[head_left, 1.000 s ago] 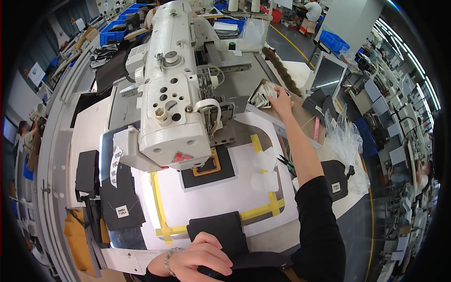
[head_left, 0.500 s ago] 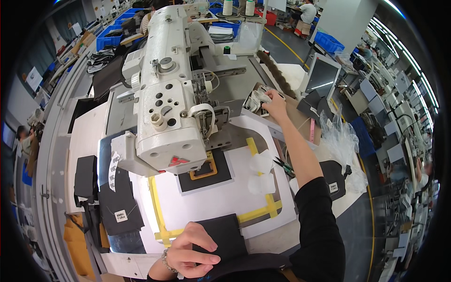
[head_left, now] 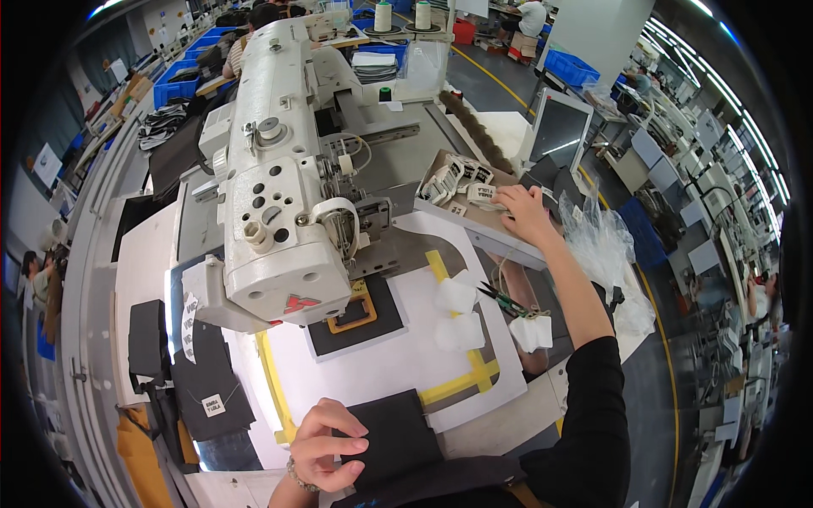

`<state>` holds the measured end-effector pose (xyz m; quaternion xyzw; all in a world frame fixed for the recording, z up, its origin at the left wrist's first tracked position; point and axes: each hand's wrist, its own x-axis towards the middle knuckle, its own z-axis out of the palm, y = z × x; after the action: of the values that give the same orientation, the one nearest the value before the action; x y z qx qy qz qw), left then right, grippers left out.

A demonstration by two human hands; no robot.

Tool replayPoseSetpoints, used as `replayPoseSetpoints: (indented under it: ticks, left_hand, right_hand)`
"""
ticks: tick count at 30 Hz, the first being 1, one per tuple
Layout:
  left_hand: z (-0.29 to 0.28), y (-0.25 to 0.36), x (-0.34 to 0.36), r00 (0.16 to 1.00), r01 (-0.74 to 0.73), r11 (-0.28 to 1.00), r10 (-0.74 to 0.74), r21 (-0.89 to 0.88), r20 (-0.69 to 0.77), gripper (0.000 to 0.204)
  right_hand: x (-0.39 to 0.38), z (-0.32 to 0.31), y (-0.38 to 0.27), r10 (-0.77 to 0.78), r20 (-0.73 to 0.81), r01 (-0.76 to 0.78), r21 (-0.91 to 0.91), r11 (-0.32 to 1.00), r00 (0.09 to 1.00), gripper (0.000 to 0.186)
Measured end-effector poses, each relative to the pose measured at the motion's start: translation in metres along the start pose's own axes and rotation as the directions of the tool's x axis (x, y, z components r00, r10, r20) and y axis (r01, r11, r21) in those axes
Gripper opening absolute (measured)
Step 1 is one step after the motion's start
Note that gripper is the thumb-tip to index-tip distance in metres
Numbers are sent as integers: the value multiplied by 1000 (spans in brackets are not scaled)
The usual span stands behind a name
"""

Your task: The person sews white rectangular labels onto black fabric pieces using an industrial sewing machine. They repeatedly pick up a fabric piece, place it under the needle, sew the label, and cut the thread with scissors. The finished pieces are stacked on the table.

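My right hand [head_left: 524,212] reaches into an open cardboard box [head_left: 476,222], its curled, slightly parted fingers touching bundles of white printed labels [head_left: 457,182]. My left hand [head_left: 327,442] has bent, parted fingers at the left edge of a folded black fabric piece [head_left: 389,427] near me. Beyond that, a black panel [head_left: 381,326] with an orange frame [head_left: 360,317] lies under the white sewing machine head [head_left: 284,237], on a white sheet [head_left: 330,381] edged with yellow tape. Black-and-green scissors [head_left: 508,300] lie below the box beside white paper scraps [head_left: 460,332].
Black pieces [head_left: 203,377] and mustard fabric [head_left: 135,444] lie left. Crumpled clear plastic [head_left: 610,241], a screen [head_left: 555,127] and a brown furry strip [head_left: 474,127] are at right and back. Other people [head_left: 529,19] work at distant tables among blue bins [head_left: 572,69].
My right hand has moved right and down, and the label bundles now show more fully in the box. My left hand has shifted left. The view has shifted slightly.
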<state>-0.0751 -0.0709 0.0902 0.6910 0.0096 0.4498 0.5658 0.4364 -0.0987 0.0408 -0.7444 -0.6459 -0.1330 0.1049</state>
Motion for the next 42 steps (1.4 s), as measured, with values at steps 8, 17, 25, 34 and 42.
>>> replayPoseSetpoints:
  ticks: [8,17,25,34,42]
  left_hand:
    - [2,-2,3,1000,9,1000,-9,-8,-6,24]
    - [-1,0,0,999,40,999,-40,23,-7,25]
    - [-3,0,1,998,46,998,-48,43,41,31]
    - [-6,0,-5,998,55,997,-58,61,39,32]
    - [-3,-2,-2,996,81,995,-83,67,35,32]
  right_hand:
    - [18,-11,1,95,-27,-93,59,994,995,47]
    - [43,12,-3,180,115,-193,123,973,977,87]
    - [59,24,-17,283,239,-206,-304,930,929,49]
    - [50,10,-7,-408,77,415,-199,888,910,40]
    - [42,3,-25,405,-30,-398,124,909,914,37]
